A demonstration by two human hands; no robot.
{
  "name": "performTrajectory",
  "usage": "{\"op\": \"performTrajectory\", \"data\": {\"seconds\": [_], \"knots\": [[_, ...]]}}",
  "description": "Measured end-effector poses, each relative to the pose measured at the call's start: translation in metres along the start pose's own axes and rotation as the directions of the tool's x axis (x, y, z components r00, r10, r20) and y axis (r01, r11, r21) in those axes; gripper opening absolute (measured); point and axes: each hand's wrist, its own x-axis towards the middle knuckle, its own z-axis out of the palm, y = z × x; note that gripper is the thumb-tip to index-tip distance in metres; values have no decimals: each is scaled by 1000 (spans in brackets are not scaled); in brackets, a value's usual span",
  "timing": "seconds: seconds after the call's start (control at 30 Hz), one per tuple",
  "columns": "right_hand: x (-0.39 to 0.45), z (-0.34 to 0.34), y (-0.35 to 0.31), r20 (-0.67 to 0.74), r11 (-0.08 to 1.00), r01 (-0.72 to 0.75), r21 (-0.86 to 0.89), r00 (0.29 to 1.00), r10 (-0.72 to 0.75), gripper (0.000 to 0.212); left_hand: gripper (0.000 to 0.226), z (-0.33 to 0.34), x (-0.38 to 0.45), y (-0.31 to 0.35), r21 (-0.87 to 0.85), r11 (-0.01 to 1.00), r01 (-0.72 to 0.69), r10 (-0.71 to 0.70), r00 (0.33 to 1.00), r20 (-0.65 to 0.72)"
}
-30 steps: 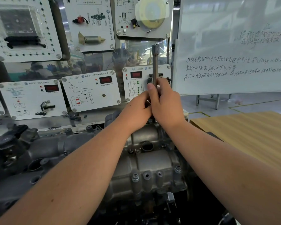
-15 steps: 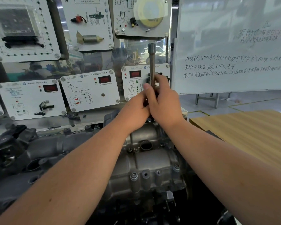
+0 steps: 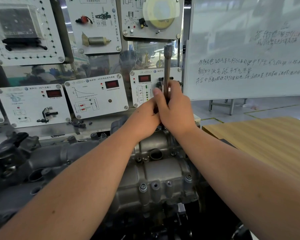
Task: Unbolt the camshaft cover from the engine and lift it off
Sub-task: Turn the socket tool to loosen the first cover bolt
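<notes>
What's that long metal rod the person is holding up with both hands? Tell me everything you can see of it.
The metal rod is a slim, shiny steel-looking shaft, standing nearly upright at the far end of the engine's camshaft cover. Its top end is a thicker, hollow-looking socket. The right hand wraps round its lower part, and the left hand closes in beside it. Its bottom tip is hidden behind the hands.

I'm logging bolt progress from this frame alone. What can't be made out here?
- Head view: the lower end of the socket wrench and the bolt it works are hidden behind the right hand and left hand.
- The left hand's fingers are hidden behind the right hand.
- The camshaft cover's left side lies under the left forearm.
- The whiteboard writing is too faint and small to read.
</notes>
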Motion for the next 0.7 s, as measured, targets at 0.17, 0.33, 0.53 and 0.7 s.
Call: {"op": "performTrajectory", "data": {"seconds": [0.17,0.33,0.53,0.7], "knots": [[1,1,3,-21,1000,-16,5,1000,16,27,32,2,0,-4,-16,1000,11,-11,1000,13],[2,3,3,-22,998,-56,3,998,56,33,37,2,-1,-4,-47,999,12,-10,999,48],[2,2,3,6,999,-39,-6,999,39,18,26,0,1,-2,-1,1000,11,-11,1000,11],[0,0,3,4,1000,11,-28,1000,-11,21,30,1,2,-4,-5,1000,18,-18,1000,-17]]}}
